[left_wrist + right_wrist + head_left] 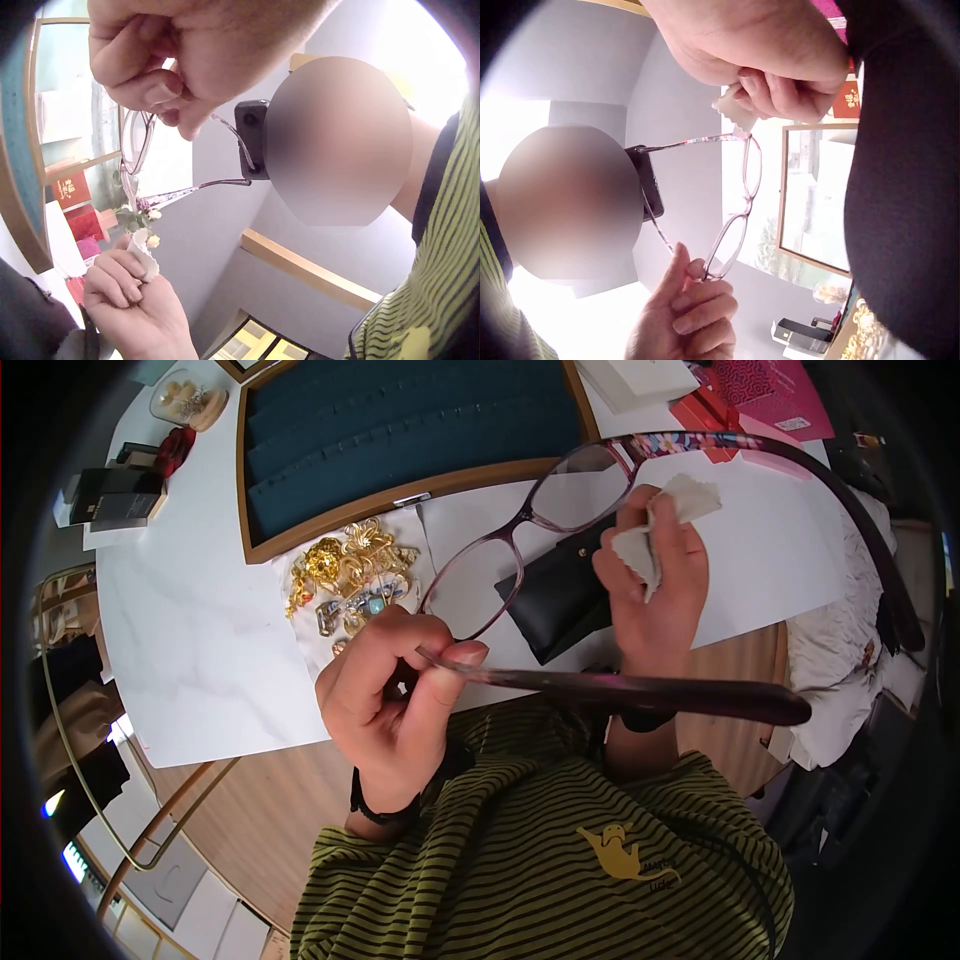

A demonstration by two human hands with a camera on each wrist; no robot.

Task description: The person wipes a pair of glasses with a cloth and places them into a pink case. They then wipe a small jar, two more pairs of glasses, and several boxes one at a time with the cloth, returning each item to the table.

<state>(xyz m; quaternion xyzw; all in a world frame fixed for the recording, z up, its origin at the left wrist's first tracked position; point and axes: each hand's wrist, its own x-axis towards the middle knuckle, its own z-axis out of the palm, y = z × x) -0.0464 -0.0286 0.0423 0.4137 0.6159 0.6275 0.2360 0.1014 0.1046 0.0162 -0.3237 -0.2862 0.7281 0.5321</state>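
Observation:
A pair of eyeglasses [640, 685] with a dark purplish frame is held up over the table, both temples unfolded toward the wearer. My left hand [385, 695] pinches it between thumb and fingers at the hinge corner of one lens. Floral patterning shows on the other temple [690, 442]. In my right hand [665, 585] a small pale cloth [692, 498] with zigzag edges is gripped between the fingers, close beside the far lens. The right wrist view shows the cloth [736, 112] right at the frame's upper corner. Below the glasses lies a black glasses pouch [550, 600], partly covered by the right hand.
Gold jewelry [345, 565] lies heaped on a white sheet left of the pouch. Behind it stands a wooden-framed case [420, 492] with dark teal lining. Small dark boxes [115, 495] and a glass dome [188, 402] stand back left; red and pink packets [770, 400] lie back right.

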